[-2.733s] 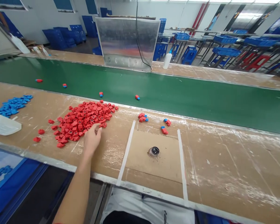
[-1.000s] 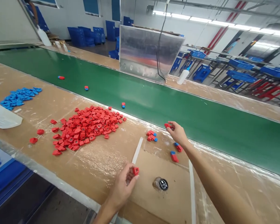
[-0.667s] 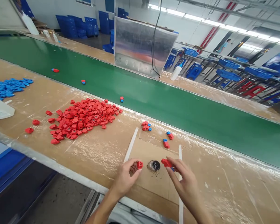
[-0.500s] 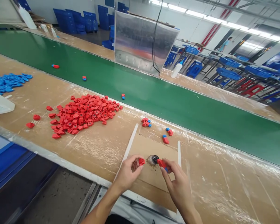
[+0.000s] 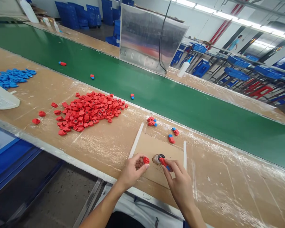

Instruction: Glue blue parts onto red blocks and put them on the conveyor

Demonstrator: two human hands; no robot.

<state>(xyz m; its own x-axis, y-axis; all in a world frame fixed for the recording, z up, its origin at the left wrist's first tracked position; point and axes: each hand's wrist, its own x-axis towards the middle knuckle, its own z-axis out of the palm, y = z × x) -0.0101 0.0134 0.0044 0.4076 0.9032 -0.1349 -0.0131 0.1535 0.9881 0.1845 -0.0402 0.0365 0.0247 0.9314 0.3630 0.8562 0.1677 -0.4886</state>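
Lots of red going on here: the left hand point(image 5: 133, 171) has a bright red block point(image 5: 146, 160) with a darker square mark on it, and the right hand point(image 5: 180, 180) has a red piece with a blue end point(image 5: 163, 162). Between the hands sits a shiny jar point(image 5: 156, 159) with a black top and dark specks around it. Ahead of the right hand are more red-and-blue pieces point(image 5: 171, 138). Way left of the left hand there's a big red heap point(image 5: 87, 112), then a blue heap point(image 5: 13, 78). Past both hands the belt point(image 5: 180, 98) is solid green, and the tan bench point(image 5: 228, 193) is streaked with white
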